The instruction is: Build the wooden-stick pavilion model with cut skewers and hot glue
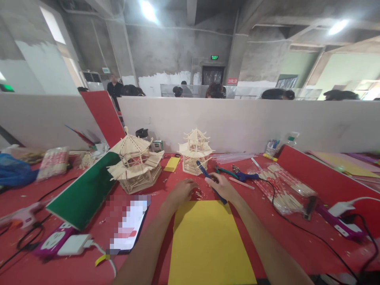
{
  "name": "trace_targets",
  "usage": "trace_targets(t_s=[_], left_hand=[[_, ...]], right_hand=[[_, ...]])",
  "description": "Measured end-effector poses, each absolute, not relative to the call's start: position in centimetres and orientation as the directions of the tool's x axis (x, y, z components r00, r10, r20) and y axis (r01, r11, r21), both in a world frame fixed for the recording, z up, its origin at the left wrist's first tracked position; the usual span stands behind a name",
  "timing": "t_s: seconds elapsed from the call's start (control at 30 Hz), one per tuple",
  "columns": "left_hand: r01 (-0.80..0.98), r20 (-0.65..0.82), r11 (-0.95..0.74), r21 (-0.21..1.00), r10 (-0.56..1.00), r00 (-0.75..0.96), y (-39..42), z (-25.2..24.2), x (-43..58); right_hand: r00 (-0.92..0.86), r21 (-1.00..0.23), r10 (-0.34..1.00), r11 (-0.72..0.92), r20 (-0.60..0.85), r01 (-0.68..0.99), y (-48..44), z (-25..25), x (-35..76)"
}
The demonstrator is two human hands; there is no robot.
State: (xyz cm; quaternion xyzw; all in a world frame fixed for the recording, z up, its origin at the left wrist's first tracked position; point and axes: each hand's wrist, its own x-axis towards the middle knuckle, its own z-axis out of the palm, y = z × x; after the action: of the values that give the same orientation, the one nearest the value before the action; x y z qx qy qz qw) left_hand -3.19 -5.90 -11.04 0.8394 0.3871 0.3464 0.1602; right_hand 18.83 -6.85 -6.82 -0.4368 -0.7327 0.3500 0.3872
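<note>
My right hand (221,186) is closed around a slim dark-blue hand tool (204,169); its tip points up and away, and its exact kind is unclear. My left hand (184,192) is cupped low over the red table, fingers loosely bent and partly hidden, beside small wood scraps (198,194). Below both hands lies a yellow sheet (208,241). Just beyond them stands a tiered pavilion model (196,152) built from thin wooden sticks. A larger stick pavilion model (135,166) stands to the left, next to a tilted green board (86,194).
A phone (130,225) and a purple power strip (55,241) lie at left. Right of my hands are green-handled pliers (227,171), a blue glue gun (247,176) with its cord, and bagged sticks (280,190). A white partition (237,122) bounds the back.
</note>
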Motion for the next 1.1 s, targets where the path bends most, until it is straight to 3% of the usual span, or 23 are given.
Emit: trace_targets(t_s=[0.23,0.53,0.87,0.97,1.1], left_hand=[[0.591,0.41,-0.712,0.379,0.701,0.583,-6.3,-10.1,-3.0],[0.513,0.407,-0.746,0.424,0.663,0.628,-6.1,-10.3,-3.0],[0.565,0.424,-0.724,0.395,0.689,0.587,-6.4,-9.4,-3.0],[0.617,0.459,-0.658,0.431,0.749,0.478,-6.5,-9.2,-3.1],[0.604,0.544,-0.523,0.601,0.822,0.171,-6.3,-8.6,-3.8]], right_hand=[[-0.308,-0.847,0.913,0.375,0.266,0.378,-6.8,-6.8,18.8],[-0.308,-0.845,0.914,0.373,0.264,0.384,-6.6,-7.0,18.8],[-0.306,-0.838,0.911,0.386,0.278,0.387,-6.8,-6.8,18.8],[-0.313,-0.832,0.91,0.385,0.271,0.401,-6.7,-6.9,18.8],[-0.351,-0.82,0.902,0.39,0.25,0.419,-6.6,-7.0,19.0]])
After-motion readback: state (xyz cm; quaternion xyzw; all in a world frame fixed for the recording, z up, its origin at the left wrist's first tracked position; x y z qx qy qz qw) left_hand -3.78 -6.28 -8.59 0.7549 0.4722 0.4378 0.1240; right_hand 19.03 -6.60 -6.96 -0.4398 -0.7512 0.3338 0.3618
